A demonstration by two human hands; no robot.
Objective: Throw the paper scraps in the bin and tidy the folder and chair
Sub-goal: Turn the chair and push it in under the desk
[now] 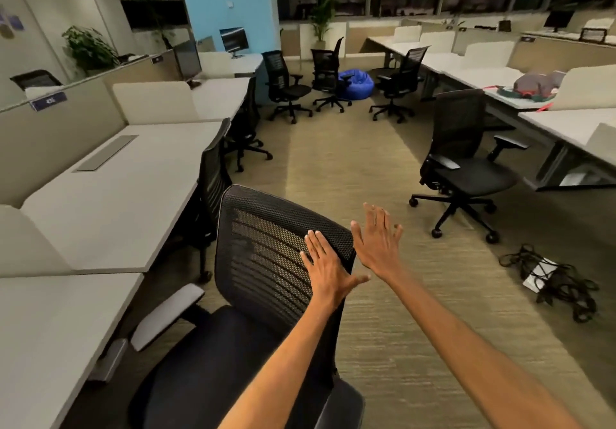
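Chair (266, 262): a black mesh-backed office chair, nearest the camera, beside the long white counter (110, 202) on the left; its seat and a grey armrest (166, 315) point toward that counter.
Left hand (328, 265): flat and spread, palm laid against the right part of the chair's mesh back, gripping nothing.
Right hand (378, 242): fingers splayed wide, palm forward, just beside the back's right edge; whether it touches the frame I cannot tell.
Floor (366, 168): striped beige carpet, with a tangle of black cables (553, 282) over a white box to the right.
Other chairs (463, 168): several black ones stand loose in the aisle.
Beanbag (358, 83): blue, far back.
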